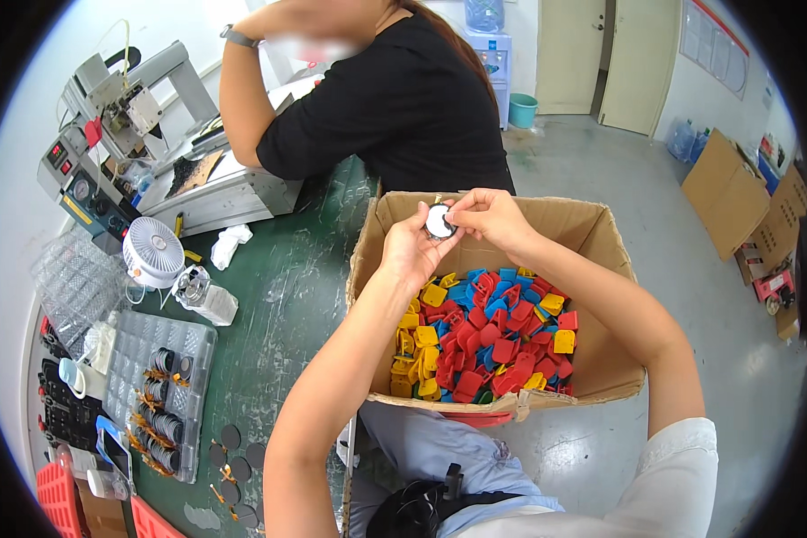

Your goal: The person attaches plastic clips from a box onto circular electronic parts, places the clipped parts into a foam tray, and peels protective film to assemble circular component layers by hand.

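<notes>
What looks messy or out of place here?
Several flat black round discs lie loose on the scratched green tabletop, while others sit in rows in the clear plastic tray. A crumpled white tissue-like piece also lies near the round white fan.

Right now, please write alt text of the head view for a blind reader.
The left hand holds a small round white-faced part and the right hand touches it, above an open cardboard box of red, blue and yellow plastic pieces. At left is a green table with dark discs; ahead, a person in black.
</notes>
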### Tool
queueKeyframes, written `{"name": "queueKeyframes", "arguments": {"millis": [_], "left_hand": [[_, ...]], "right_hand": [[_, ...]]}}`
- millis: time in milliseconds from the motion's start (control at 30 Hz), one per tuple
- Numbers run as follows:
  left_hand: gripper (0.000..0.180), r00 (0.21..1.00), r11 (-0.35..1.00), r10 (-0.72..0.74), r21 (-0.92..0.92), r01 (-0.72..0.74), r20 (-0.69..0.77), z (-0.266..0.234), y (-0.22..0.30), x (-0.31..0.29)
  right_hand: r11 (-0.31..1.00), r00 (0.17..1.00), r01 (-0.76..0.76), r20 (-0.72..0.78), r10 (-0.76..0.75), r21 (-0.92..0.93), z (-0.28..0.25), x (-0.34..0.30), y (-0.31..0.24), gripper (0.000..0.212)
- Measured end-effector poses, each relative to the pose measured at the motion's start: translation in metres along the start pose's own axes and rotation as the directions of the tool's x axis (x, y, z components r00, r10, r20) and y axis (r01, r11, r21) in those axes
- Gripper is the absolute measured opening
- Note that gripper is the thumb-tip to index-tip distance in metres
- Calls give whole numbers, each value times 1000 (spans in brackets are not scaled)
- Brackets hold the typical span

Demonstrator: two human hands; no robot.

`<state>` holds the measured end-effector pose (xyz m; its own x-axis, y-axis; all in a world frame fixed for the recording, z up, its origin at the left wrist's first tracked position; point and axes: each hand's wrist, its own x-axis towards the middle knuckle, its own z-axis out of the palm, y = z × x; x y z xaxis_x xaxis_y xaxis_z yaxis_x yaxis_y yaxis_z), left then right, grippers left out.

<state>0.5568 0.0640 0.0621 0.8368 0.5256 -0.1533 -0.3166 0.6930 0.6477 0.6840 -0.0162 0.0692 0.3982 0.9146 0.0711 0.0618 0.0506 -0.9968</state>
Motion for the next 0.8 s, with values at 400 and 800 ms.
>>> {"name": "queueKeyframes", "arguments": {"millis": [400, 800], "left_hand": [[30, 1000, 975, -8, 224, 4, 16, -4, -6, -2], [31, 993, 923, 116, 372, -100, -20, -5, 17, 3]], "right_hand": [[925, 989, -40, -146, -17, -377, -9, 6, 33, 34], [627, 934, 288, 356, -19, -724, 11, 24, 142, 24]]}}
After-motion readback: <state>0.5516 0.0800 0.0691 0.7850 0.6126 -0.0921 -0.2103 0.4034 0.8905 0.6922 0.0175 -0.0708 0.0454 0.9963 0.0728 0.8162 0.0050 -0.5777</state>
